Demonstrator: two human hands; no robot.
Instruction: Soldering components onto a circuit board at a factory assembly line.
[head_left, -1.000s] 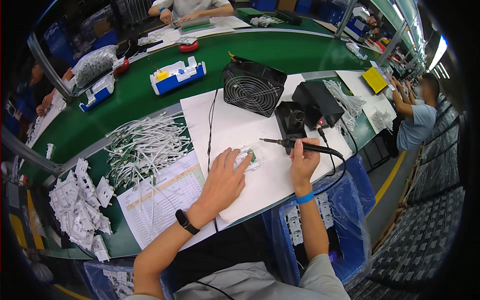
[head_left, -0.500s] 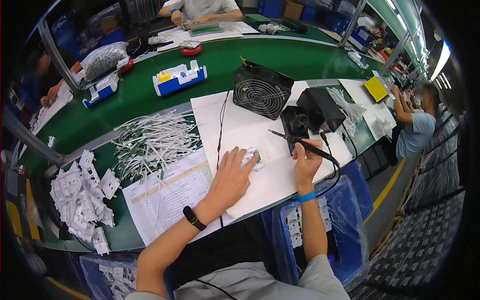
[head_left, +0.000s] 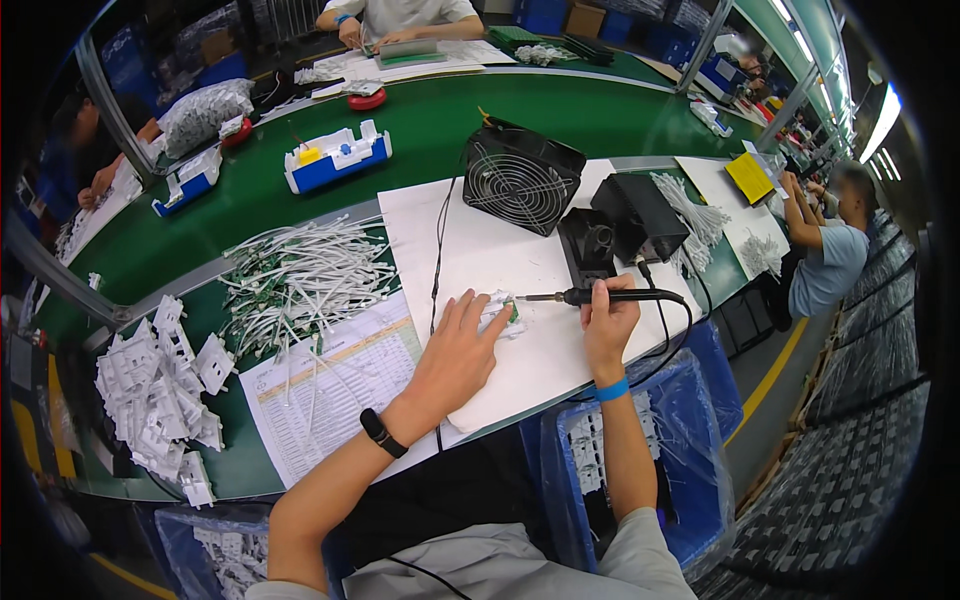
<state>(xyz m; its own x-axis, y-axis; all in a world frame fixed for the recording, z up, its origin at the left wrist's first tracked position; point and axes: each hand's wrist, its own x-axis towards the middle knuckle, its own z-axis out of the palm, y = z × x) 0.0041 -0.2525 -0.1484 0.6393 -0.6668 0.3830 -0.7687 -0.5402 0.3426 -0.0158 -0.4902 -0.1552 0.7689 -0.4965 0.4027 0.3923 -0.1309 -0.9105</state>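
My left hand (head_left: 460,345) lies with fingers stretched out over a small white plastic part (head_left: 497,312) on the white board (head_left: 540,375). The fingertips rest on that part and partly cover it. A small green circuit board (head_left: 513,313) sits at the part's right side. My right hand (head_left: 609,325) is closed around the handle of a soldering iron (head_left: 572,296), held nearly level. Its metal tip points left and reaches the green circuit board; whether it touches cannot be made out.
Behind my hands stand a black fan (head_left: 522,175), an iron stand (head_left: 588,248) and a black box (head_left: 640,217). White cables (head_left: 305,280), a printed sheet (head_left: 335,385) and white plastic parts (head_left: 160,395) lie left. Blue-and-white housings (head_left: 338,158) sit on the green belt (head_left: 430,125).
My right hand has swung the soldering iron's tip down and left, from near the stand to the green circuit board. The housings on the belt have shifted left. My left hand has barely moved.
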